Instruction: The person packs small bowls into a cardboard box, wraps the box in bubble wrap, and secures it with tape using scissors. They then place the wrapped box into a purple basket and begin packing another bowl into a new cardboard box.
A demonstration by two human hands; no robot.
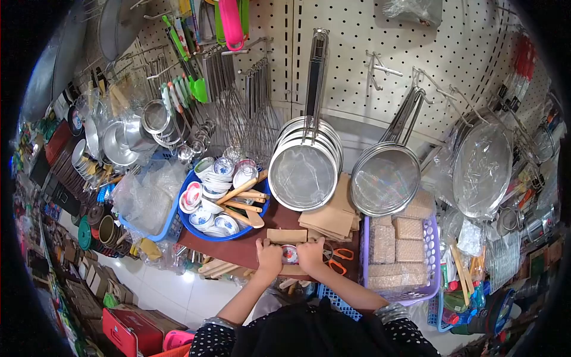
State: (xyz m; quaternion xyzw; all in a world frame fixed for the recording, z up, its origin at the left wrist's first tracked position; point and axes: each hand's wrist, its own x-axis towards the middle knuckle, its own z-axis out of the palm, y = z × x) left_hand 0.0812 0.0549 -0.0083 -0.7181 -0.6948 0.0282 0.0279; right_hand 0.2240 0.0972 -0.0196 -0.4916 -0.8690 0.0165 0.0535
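Both my hands are at the front edge of the dark red tabletop [257, 244]. My left hand [269, 256] and my right hand [311, 254] have their fingers curled on the two sides of a piece of brown cardboard [286, 236]. Between them sits a small dish [290, 254] with a red and white pattern. More brown cardboard shows just below the dish. Orange-handled scissors [340, 259] lie right beside my right hand. Behind it is a stack of flat brown cardboard pieces [331, 221].
To the left, a blue basin [223, 237] holds small patterned dishes and wooden utensils [247, 209]. At the right, a purple basket [433, 262] holds bubble-wrapped packs [409, 241]. Strainers [303, 177] hang low in front of the pegboard [351, 53]. A blue basket [166, 226] stands left.
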